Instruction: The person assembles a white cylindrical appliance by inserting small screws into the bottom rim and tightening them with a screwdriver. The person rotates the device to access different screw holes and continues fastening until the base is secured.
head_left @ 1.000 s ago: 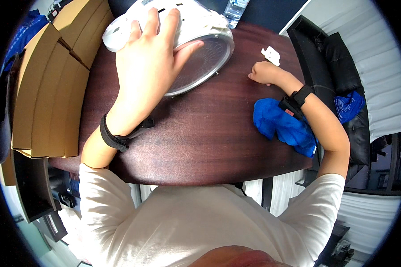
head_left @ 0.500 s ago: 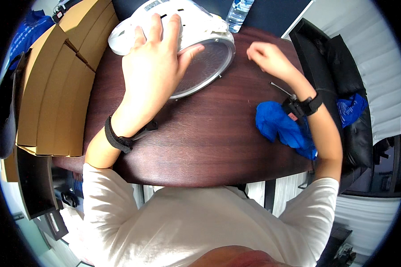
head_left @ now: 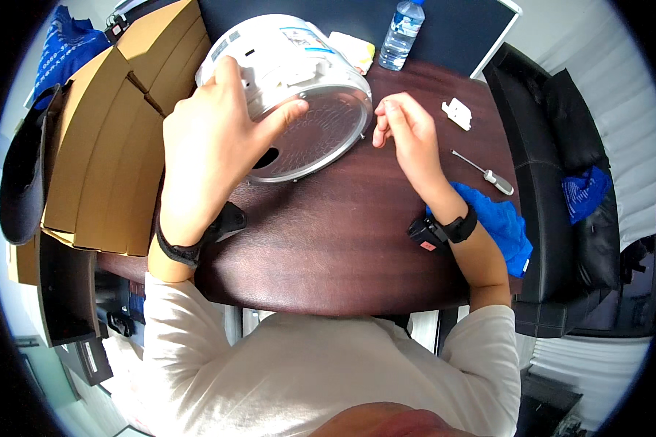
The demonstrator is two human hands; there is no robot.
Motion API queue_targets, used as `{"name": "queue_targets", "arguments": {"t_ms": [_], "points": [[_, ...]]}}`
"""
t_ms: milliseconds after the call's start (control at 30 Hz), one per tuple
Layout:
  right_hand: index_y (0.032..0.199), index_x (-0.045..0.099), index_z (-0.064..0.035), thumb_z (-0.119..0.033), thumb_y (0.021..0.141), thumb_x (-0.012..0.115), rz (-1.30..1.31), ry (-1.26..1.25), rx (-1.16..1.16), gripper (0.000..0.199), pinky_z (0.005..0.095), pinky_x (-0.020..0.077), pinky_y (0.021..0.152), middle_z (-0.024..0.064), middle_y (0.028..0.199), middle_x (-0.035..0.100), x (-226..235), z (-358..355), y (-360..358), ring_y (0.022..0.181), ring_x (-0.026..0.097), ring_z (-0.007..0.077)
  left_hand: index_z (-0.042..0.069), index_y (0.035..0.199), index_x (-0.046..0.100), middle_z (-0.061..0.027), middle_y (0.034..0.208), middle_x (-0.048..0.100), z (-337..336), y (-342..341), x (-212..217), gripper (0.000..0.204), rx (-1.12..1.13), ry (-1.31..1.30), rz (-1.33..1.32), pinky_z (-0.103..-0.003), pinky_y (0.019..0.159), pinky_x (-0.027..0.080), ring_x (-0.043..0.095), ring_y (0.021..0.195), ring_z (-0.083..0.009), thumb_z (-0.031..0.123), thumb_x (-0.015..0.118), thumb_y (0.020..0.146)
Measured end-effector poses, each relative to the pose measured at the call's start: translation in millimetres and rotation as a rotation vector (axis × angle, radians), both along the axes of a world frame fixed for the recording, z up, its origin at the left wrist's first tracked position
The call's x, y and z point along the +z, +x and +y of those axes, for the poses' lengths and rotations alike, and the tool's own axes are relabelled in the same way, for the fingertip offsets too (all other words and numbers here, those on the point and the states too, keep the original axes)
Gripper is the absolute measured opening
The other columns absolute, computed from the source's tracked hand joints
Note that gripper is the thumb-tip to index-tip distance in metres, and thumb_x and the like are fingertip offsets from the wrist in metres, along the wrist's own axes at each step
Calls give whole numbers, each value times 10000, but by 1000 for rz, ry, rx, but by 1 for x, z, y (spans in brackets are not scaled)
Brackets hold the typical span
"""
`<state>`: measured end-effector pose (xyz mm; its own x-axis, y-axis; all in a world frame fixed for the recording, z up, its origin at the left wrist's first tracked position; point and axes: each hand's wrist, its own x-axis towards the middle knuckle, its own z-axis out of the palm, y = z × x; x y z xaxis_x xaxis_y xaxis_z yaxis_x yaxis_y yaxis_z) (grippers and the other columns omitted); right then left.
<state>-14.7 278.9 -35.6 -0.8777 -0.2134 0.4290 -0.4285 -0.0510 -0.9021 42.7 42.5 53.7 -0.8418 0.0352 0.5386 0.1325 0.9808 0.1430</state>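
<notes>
Head view, left hand [head_left: 211, 146] hiding cooker [head_left: 291, 80] side

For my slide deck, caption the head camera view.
Left hand steadies a tipped white appliance on a dark table; right hand hovers beside its rim.

A white round appliance [head_left: 284, 65] lies tipped on its side at the far edge of the dark wooden table [head_left: 328, 240], its metal-rimmed circular base [head_left: 310, 135] facing the person; the base shows a patterned plate and a dark hole near its left edge; the left hand [head_left: 211, 146] grips the body, thumb on the rim; the right hand [head_left: 408, 131], fingers curled, hovers just beside the rim's right side.
</notes>
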Motion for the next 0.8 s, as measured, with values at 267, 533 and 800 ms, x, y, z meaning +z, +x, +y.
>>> {"name": "queue_targets", "arguments": {"t_ms": [267, 533, 800], "points": [[926, 595, 3, -87, 959, 551, 220, 266, -58, 105, 259, 441, 546, 64, 755, 598, 3, -18, 6, 608, 564, 110, 22, 1219, 557, -223, 1212, 594, -8, -18, -1, 533, -456, 11, 172, -419, 928, 474, 594, 1103, -386, 283, 746, 795], [920, 607, -7, -89, 916, 620, 350, 338, -157, 84, 305, 453, 545, 122, 776, 599, 10, -26, 7, 593, 577, 197, -20, 1124, 578, -213, 1205, 591, -7, -17, 2, 466, -449, 42, 95, -401, 874, 501, 622, 1027, -387, 228, 763, 777], [891, 610, -28, -110, 899, 645, 419, 454, -245, 89, 316, 457, 521, 112, 756, 591, 27, -35, 13, 569, 585, 228, -16, 1080, 563, -185, 1059, 598, -1, -16, 5, 483, -449, 77, 99, -400, 767, 510, 628, 903, -372, 216, 801, 730]]}}
